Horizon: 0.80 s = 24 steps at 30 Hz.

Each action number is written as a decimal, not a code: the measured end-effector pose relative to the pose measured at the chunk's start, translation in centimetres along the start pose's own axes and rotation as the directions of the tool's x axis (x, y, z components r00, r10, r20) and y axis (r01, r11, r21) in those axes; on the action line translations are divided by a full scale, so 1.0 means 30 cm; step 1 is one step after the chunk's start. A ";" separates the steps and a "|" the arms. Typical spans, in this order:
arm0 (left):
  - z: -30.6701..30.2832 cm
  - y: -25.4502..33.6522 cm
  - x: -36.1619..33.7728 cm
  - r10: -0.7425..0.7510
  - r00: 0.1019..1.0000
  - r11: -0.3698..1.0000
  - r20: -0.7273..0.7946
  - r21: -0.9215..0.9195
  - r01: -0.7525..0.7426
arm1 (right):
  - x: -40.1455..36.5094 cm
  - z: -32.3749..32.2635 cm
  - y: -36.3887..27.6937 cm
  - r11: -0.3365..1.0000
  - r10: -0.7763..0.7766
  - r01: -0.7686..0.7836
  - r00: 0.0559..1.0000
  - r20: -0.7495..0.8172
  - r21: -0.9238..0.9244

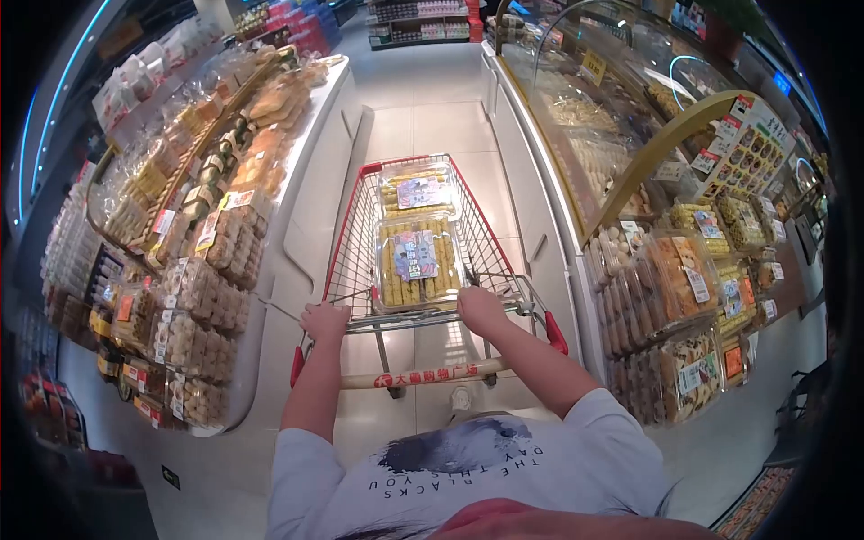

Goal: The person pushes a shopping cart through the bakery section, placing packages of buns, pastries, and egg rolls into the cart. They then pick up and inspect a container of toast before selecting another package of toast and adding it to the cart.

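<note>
My left hand (326, 321) is closed on the left part of the metal frame at the near end of a shopping cart (483, 243). On the right of the same end, my right hand (481, 311) is wrapped round the frame. Two clear plastic boxes of long yellow pastries lie in the cart, the nearer box (419, 265) between my hands and the farther box (418, 191) beyond it. Both carry printed labels. The cart's handle bar (432, 373), with red lettering, runs below my forearms.
Packaged baked goods (207, 301) fill a white counter (310, 153) on the left. On the right stands a glass display case (576, 117) with stacked pastry boxes (688, 279) at its near end. A tiled aisle (432, 121) leads forward to distant shelves (423, 20).
</note>
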State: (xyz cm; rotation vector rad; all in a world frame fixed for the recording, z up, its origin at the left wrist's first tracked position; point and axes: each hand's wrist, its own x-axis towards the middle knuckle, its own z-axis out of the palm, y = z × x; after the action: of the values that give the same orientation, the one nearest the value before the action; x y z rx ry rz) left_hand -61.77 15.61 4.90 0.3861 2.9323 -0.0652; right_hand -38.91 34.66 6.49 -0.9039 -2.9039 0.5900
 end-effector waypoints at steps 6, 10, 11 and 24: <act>-0.007 0.115 0.240 0.001 0.996 0.998 -0.088 -0.060 -0.006 | 0.235 -0.084 -0.008 1.000 0.003 -0.003 0.987 0.159 -0.001; -0.051 0.178 0.387 -0.003 0.996 0.999 -0.092 -0.052 -0.002 | 0.444 -0.074 0.022 0.999 -0.050 0.052 0.970 0.240 -0.003; -0.056 0.197 0.438 0.012 0.996 1.000 -0.088 -0.025 -0.014 | 0.477 -0.091 0.016 0.999 -0.041 0.043 0.983 0.179 -0.005; 0.008 0.416 1.072 0.057 0.998 0.978 -0.015 0.203 -0.053 | 1.057 0.034 0.201 0.948 0.097 -0.077 0.994 -0.051 0.308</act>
State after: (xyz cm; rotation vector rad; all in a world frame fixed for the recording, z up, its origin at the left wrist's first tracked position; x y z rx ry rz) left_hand -89.02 35.76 -1.57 0.4998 2.9417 -0.3565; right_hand -62.11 56.47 1.10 -0.9872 -2.6224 0.9648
